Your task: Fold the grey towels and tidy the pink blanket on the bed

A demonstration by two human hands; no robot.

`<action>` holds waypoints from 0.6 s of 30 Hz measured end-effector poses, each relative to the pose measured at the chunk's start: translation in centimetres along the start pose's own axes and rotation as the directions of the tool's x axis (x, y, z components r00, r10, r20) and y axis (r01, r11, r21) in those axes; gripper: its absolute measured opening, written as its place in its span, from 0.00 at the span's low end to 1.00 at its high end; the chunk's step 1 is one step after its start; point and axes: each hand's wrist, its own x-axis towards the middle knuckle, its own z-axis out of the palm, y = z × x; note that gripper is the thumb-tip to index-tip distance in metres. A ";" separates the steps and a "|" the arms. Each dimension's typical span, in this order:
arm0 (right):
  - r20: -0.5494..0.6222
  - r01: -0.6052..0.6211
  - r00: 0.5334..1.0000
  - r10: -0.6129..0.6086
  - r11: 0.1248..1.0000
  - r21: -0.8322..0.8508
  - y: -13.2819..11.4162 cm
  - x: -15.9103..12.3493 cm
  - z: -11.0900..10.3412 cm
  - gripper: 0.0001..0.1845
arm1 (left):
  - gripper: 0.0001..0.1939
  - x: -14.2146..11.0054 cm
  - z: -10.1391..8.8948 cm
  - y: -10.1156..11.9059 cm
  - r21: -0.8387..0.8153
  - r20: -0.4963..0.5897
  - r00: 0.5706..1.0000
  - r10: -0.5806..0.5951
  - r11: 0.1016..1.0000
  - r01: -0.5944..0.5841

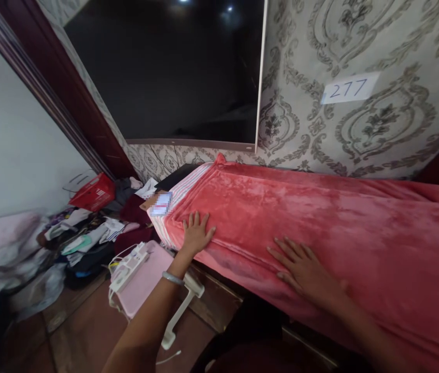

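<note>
A red plush blanket [250, 207] lies spread over a long, low surface, its front side hanging down. On its left end rests my left hand [196, 233], fingers spread flat and a pale bangle [173, 278] round the wrist. Farther right, my right hand [307, 267] lies palm down on the blanket near the front edge, fingers apart. Neither hand grips anything. Past the blanket's left border shows a striped cloth [192, 182], with a small blurred rectangular item [161, 204] on it.
A pink folding table [153, 277] carrying a white power strip [129, 267] stands at the left. Behind it are piled clothes [90, 243] and a red bag [93, 192]. A large television [172, 72] and a paper marked 277 [349, 88] are on the patterned wall.
</note>
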 end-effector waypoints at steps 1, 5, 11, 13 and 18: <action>0.003 -0.007 1.000 0.007 1.000 -0.004 0.0 -0.3 0.3 0.28 | 0.33 -0.1 0.3 -0.3 -0.007 0.031 0.999 -0.014 1.000 0.014; -0.014 -0.001 1.000 0.001 1.000 0.008 0.2 -0.5 0.5 0.28 | 0.29 0.1 0.1 -1.3 -0.099 0.021 1.000 0.001 0.995 0.001; -0.024 0.000 1.000 0.000 1.000 0.005 0.0 -0.2 0.2 0.28 | 0.22 2.6 -3.2 -5.7 -0.228 -0.146 0.948 -0.283 0.942 0.247; -0.025 -0.001 1.000 0.001 1.000 -0.002 -0.3 -0.1 -0.1 0.28 | 0.19 3.7 -3.9 -7.4 -0.248 -0.080 0.936 -0.342 0.917 0.313; -0.024 -0.006 1.000 0.007 1.000 0.022 -0.3 0.1 -0.8 0.25 | 0.10 5.8 -4.3 -9.4 -0.318 0.074 0.908 -0.413 0.853 0.414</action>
